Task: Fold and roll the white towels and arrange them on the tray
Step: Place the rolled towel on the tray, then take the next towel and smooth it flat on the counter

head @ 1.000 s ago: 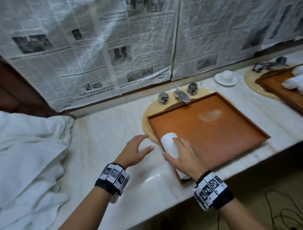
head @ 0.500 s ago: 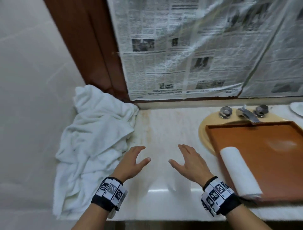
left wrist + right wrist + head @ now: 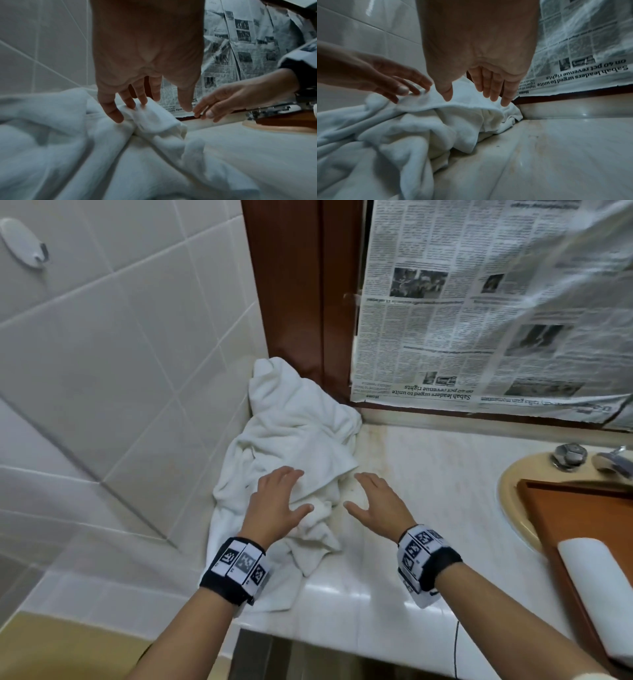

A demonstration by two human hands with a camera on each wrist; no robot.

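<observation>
A heap of crumpled white towels (image 3: 291, 440) lies in the counter's left corner against the tiled wall. My left hand (image 3: 277, 501) is spread flat over the heap, its fingertips (image 3: 130, 106) touching a fold of cloth (image 3: 154, 121). My right hand (image 3: 373, 501) hovers open just right of the heap, its fingers straight above the towel's edge (image 3: 462, 106). One rolled white towel (image 3: 596, 587) lies on the brown tray (image 3: 555, 508) at the far right.
The tray sits over a yellowish sink (image 3: 510, 498) with a chrome tap (image 3: 613, 460) behind it. Newspaper (image 3: 479, 313) covers the mirror above the marble counter (image 3: 428, 484). A tiled wall (image 3: 120, 354) bounds the left side. The counter's front edge runs below my wrists.
My view and both hands have swung left, away from the tray with the rolled towel. The left hand has reached the towel heap and the right hand has come up beside it.
</observation>
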